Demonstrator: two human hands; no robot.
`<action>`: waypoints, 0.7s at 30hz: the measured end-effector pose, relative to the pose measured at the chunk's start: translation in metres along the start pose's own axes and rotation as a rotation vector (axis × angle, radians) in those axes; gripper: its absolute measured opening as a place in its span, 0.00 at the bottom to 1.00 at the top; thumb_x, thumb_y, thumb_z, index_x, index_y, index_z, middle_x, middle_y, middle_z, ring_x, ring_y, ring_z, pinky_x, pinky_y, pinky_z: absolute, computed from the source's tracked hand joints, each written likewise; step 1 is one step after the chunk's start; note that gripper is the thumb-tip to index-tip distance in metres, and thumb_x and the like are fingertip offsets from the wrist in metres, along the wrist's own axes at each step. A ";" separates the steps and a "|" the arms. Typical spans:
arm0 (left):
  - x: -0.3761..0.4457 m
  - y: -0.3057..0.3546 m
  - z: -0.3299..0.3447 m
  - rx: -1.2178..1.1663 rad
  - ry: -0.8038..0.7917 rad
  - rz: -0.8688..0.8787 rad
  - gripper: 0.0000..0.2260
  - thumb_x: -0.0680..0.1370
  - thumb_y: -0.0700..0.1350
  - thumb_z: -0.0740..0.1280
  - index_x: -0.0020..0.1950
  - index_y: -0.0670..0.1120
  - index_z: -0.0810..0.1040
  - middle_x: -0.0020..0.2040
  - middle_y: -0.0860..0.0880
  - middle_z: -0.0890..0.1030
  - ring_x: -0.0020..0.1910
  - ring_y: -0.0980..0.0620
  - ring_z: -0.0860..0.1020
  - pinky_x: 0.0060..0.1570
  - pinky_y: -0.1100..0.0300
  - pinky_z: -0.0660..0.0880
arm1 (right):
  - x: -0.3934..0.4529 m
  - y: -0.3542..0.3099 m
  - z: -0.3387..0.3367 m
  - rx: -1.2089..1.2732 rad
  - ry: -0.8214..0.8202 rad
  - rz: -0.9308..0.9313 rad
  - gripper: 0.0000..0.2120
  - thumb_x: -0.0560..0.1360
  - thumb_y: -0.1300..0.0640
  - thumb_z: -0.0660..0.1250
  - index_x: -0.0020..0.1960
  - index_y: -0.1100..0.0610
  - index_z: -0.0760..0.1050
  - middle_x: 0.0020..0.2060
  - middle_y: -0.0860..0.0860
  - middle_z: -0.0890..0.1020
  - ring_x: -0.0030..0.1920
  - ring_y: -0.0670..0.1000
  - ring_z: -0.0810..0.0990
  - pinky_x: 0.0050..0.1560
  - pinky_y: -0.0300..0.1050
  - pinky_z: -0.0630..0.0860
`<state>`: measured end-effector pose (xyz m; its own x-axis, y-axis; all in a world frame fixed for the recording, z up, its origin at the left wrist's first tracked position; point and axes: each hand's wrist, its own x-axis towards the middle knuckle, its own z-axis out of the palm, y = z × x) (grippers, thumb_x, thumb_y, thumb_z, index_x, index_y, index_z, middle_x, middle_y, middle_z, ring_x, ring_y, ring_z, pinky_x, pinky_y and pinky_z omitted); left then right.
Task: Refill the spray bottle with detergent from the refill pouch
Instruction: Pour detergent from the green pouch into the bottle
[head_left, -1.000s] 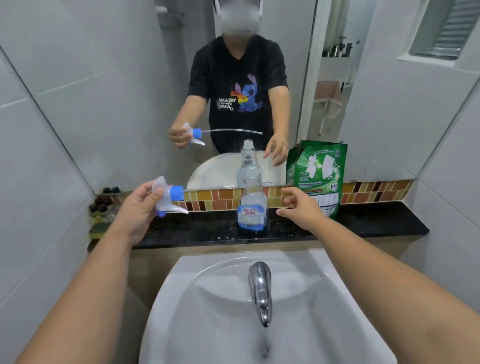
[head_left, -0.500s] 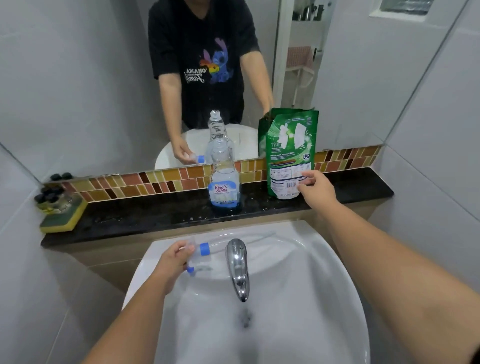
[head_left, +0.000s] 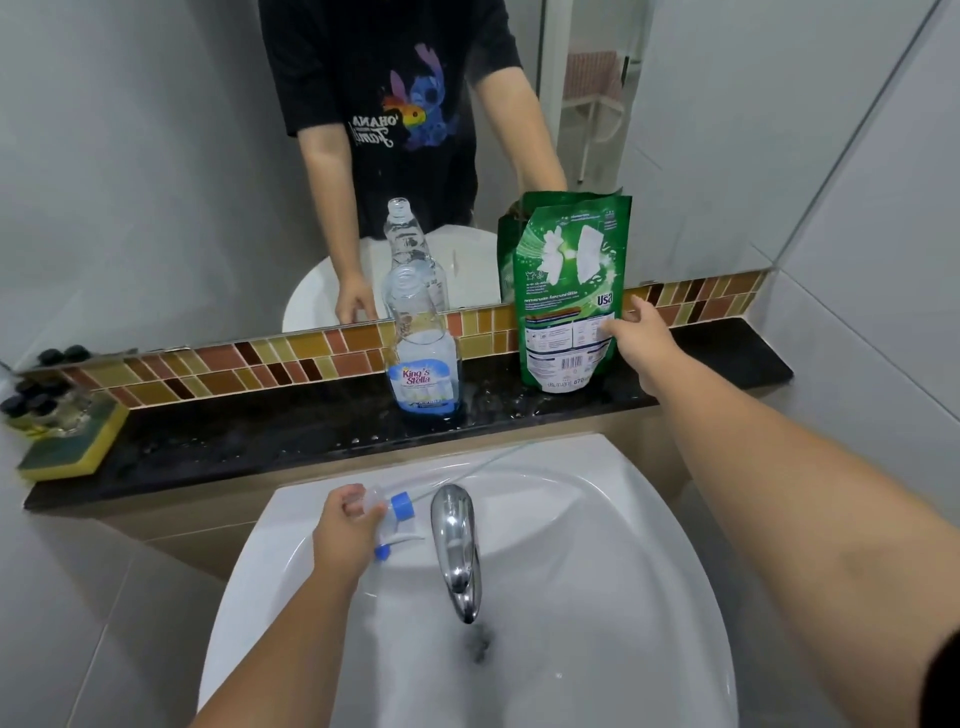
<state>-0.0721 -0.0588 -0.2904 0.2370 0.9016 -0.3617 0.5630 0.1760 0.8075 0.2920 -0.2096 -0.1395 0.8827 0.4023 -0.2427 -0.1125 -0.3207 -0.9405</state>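
Spray bottle (head_left: 422, 343) stands uncapped mid-ledge; spray head (head_left: 390, 514) is gripped by left hand (head_left: 345, 535). Refill pouch (head_left: 569, 291) is pinched by right hand (head_left: 636, 340); pouring is judged outstanding.

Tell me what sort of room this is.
Most likely a home bathroom: a white washbasin with a chrome tap, a wall mirror above a dark stone ledge, and tiled walls.
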 end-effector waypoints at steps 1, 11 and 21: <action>0.000 0.003 0.002 0.021 0.016 0.016 0.17 0.77 0.48 0.71 0.64 0.50 0.73 0.56 0.48 0.77 0.52 0.46 0.78 0.41 0.61 0.76 | 0.003 -0.001 0.000 0.021 -0.012 0.006 0.32 0.77 0.65 0.65 0.78 0.54 0.57 0.72 0.54 0.70 0.62 0.51 0.71 0.58 0.46 0.67; -0.001 0.012 0.019 0.044 0.013 0.054 0.12 0.76 0.46 0.73 0.57 0.46 0.75 0.53 0.47 0.80 0.47 0.47 0.78 0.47 0.56 0.72 | 0.015 0.015 0.002 0.092 -0.053 0.003 0.08 0.81 0.55 0.62 0.58 0.53 0.77 0.50 0.47 0.81 0.48 0.46 0.77 0.48 0.43 0.69; -0.013 0.018 -0.002 -0.009 0.006 0.132 0.08 0.76 0.46 0.73 0.53 0.49 0.77 0.52 0.48 0.82 0.48 0.48 0.79 0.50 0.53 0.78 | 0.000 0.012 0.015 0.206 -0.011 -0.147 0.10 0.82 0.59 0.60 0.47 0.52 0.78 0.50 0.52 0.84 0.48 0.49 0.80 0.49 0.43 0.77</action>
<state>-0.0661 -0.0664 -0.2702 0.3035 0.9195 -0.2497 0.5200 0.0597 0.8521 0.2836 -0.2004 -0.1544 0.8917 0.4412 -0.1008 -0.0742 -0.0770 -0.9943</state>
